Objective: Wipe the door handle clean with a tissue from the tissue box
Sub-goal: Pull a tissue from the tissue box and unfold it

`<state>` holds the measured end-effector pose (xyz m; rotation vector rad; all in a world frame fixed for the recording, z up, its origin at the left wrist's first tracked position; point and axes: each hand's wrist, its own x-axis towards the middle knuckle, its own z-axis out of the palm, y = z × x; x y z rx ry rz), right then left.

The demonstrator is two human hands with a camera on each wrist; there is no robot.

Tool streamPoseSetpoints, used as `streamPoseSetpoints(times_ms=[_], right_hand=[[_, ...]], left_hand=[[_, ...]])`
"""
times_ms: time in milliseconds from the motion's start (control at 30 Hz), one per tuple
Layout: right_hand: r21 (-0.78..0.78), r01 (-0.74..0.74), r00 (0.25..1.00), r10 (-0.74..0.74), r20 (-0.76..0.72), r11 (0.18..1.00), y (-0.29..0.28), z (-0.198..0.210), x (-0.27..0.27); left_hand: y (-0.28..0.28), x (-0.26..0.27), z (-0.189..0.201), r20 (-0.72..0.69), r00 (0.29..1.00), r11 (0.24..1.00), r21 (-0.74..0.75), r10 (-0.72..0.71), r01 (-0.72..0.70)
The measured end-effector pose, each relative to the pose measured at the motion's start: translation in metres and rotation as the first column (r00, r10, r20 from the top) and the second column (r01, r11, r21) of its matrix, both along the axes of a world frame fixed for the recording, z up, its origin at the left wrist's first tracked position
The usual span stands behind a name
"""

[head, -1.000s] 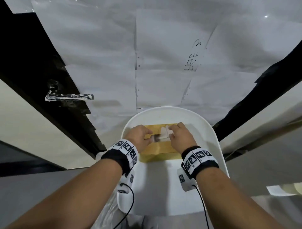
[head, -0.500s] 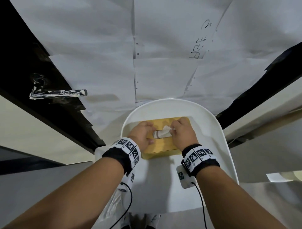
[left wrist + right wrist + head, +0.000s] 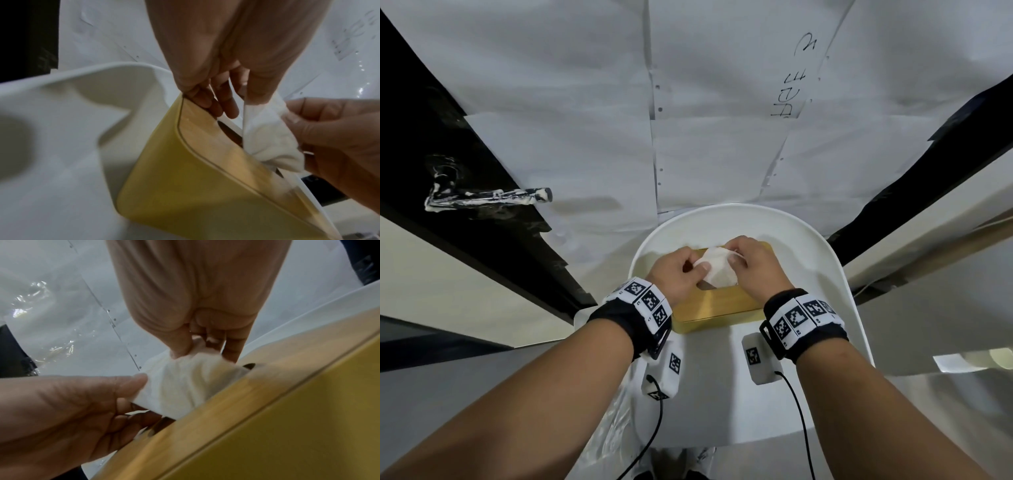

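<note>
A yellow tissue box [image 3: 717, 308] with a wooden lid sits on a white chair seat [image 3: 722, 394]. A white tissue [image 3: 717, 270] stands partly out of the lid's slot [image 3: 230, 133]. My left hand [image 3: 681, 274] pinches the tissue's left edge between thumb and fingers [image 3: 131, 382]. My right hand [image 3: 753, 263] pinches its upper right edge [image 3: 185, 352], and the tissue [image 3: 185, 386] is stretched between both hands. The door handle [image 3: 486, 198], smeared with white foam, sticks out from the dark door edge at the left, well away from both hands.
White paper sheets [image 3: 722, 120] cover the door behind the chair. Black door-frame strips [image 3: 448, 154] run down the left and right [image 3: 928, 164]. The chair's curved rim [image 3: 842, 274] surrounds the box. Sensor cables [image 3: 801, 428] hang from my wrists.
The tissue has come further out of the slot and spread wider. My left hand went from resting on the box to pinching the tissue. The view shifted closer.
</note>
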<state>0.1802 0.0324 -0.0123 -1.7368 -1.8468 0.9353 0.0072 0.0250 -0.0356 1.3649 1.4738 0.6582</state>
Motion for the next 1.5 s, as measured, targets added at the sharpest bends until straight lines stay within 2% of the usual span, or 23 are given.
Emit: streamPoseSetpoints(times_ms=[167, 300, 400, 500, 633, 733, 867, 1033, 1233, 1400, 1500], right_hand=[[-0.016, 0.046, 0.991, -0.044, 0.126, 0.999, 0.004, -0.003, 0.008], [0.004, 0.075, 0.983, -0.075, 0.166, 0.997, 0.002, -0.004, 0.01], [0.008, 0.11, 0.982, -0.11, 0.156, 0.994, 0.003, -0.004, 0.011], [0.02, 0.115, 0.981, -0.117, 0.156, 0.993, 0.003, -0.004, 0.011], [0.021, 0.069, 0.995, -0.07, 0.068, 0.997, 0.002, -0.002, 0.007], [0.057, 0.034, 0.992, -0.041, 0.117, 0.998, 0.003, -0.004, 0.004], [0.115, 0.108, 0.982, -0.124, 0.145, 0.987, 0.004, -0.005, 0.004], [0.118, 0.118, 0.974, -0.138, 0.182, 0.986, 0.002, -0.002, 0.003], [0.085, 0.13, 0.971, -0.144, 0.192, 0.988, 0.005, 0.0, 0.009], [0.082, 0.069, 0.993, -0.076, 0.095, 0.994, 0.001, 0.004, 0.005], [0.063, 0.036, 0.999, -0.038, 0.024, 0.997, 0.0, 0.003, -0.004]], left_hand=[[0.005, -0.004, -0.001, 0.108, 0.988, 0.994, 0.006, 0.111, -0.113], [0.006, -0.005, 0.0, 0.098, 0.994, 0.999, -0.002, 0.041, -0.041], [0.007, -0.006, 0.001, 0.056, 0.996, 0.998, 0.0, 0.062, -0.062], [0.006, -0.007, 0.004, 0.078, 0.995, 0.997, -0.031, 0.07, -0.067], [0.005, -0.008, 0.007, 0.107, 0.988, 0.994, -0.031, 0.107, -0.104], [0.003, -0.008, 0.01, 0.146, 0.981, 0.992, -0.05, 0.126, -0.12], [0.001, -0.005, 0.016, 0.17, 0.978, 0.991, -0.082, 0.121, -0.109], [0.001, -0.003, 0.015, 0.178, 0.964, 0.978, -0.097, 0.199, -0.184], [0.005, -0.004, 0.014, 0.323, 0.902, 0.958, -0.129, 0.286, -0.258], [0.003, -0.007, 0.01, 0.282, 0.911, 0.954, -0.092, 0.3, -0.286], [0.002, -0.006, 0.01, 0.313, 0.909, 0.961, -0.068, 0.276, -0.268]])
